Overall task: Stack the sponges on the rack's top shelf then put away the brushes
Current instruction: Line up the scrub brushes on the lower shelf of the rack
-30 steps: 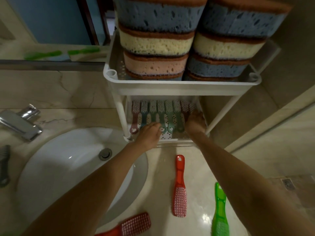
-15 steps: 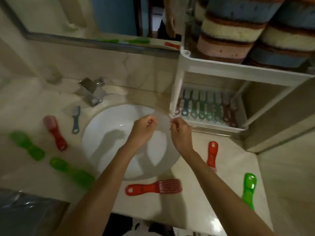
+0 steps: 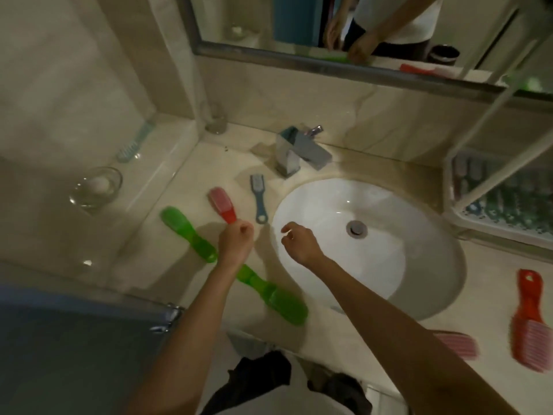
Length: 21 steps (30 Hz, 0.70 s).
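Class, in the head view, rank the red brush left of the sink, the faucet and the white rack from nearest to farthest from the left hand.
1. The red brush, handle end right at the left hand.
2. The faucet, behind the sink.
3. The white rack, far right.

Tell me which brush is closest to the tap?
The thin blue-grey brush left of the sink, head toward the tap. The red brush next to it and the green brushes lie farther off.
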Motion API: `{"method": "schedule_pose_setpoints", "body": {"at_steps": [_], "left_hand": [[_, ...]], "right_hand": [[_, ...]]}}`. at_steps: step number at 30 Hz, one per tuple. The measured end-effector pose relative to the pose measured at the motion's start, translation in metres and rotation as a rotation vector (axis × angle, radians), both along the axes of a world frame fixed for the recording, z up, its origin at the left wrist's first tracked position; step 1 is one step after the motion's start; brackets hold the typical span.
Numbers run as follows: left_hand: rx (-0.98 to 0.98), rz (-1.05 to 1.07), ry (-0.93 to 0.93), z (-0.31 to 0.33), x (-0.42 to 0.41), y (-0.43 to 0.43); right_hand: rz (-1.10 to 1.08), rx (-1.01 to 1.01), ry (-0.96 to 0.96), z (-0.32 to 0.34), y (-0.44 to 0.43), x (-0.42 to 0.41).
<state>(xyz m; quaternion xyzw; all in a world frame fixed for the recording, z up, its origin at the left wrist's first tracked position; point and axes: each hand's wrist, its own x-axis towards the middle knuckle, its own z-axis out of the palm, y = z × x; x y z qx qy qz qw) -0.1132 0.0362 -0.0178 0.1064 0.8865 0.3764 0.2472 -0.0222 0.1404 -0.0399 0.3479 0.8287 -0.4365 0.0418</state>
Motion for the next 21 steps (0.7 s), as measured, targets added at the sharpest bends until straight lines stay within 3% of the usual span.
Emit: {"method": "schedule_pose_setpoints", "body": {"at_steps": [3, 10, 16, 21], "left_hand": [[-0.098, 0.008, 0.074, -0.006, -0.034, -0.026], [-0.156, 0.03, 0.031, -0.016, -0.076, -0.057], [-0.083, 0.045, 0.042, -0.016, -0.106, -0.055], [-0.046, 0.042, -0.007, -0.022, -0.11, -0.043]], "right_hand": [[0.06, 0.086, -0.071, -0.008, -0.012, -0.035], [0.164, 0.262, -0.227, -0.017, -0.017, -0.09], [0.107, 0.292, -0.236, -0.022, -0.02, -0.127], [-0.069, 0.281, -0.191, -0.023, -0.015, -0.141]]}}
